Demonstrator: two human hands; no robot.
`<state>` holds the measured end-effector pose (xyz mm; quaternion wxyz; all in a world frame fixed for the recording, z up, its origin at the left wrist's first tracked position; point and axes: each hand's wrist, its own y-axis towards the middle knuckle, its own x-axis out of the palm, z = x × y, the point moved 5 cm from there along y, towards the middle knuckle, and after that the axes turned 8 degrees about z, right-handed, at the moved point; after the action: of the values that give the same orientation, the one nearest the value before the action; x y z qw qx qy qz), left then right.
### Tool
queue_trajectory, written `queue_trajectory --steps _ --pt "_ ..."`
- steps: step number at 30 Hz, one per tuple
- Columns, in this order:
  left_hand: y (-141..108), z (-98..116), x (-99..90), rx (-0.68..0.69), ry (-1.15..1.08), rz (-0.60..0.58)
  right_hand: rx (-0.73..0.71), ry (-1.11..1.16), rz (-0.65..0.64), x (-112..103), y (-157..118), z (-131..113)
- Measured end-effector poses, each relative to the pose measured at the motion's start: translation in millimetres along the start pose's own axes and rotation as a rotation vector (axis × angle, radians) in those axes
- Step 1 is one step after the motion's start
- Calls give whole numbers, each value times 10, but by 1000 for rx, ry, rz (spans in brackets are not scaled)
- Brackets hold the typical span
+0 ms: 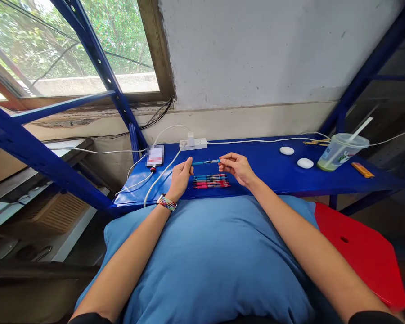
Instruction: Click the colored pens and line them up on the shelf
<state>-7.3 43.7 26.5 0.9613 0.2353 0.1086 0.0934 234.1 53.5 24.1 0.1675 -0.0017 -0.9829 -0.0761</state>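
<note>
A blue cushion (219,256) lies nearest at six o'clock, probably as an armrest; past it a row of pens (211,181) lies aligned, as if kept tidy; at twelve o'clock from them, the left hand (180,177), thumb and fingers closed, grips a blue pen (205,162) by its nine o'clock end while the right hand (238,168) pinches three o'clock, presumably steadying it, though exact fingertip contact is too small to tell

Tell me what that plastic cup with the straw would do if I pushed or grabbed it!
It might tip easily, because the cup is wider at the top than the bottom. It's probably light, since only a little green drink shows inside. Its see-through sides look like thin plastic, so they'd likely squash a bit if grabbed hard.
</note>
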Motion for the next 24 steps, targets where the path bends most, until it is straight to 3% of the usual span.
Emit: queue_trajectory --steps 6,11,18,24 --pt "-13 28 47 18 -132 -35 11 12 58 -81 -6 39" --pt "-55 37 31 20 9 -50 40 2 63 -88 -31 55" --pt "-114 -38 18 -9 -133 -67 43 3 84 -103 -52 71" --pt "-72 -23 -3 12 -6 -27 36 11 71 -90 -65 77"
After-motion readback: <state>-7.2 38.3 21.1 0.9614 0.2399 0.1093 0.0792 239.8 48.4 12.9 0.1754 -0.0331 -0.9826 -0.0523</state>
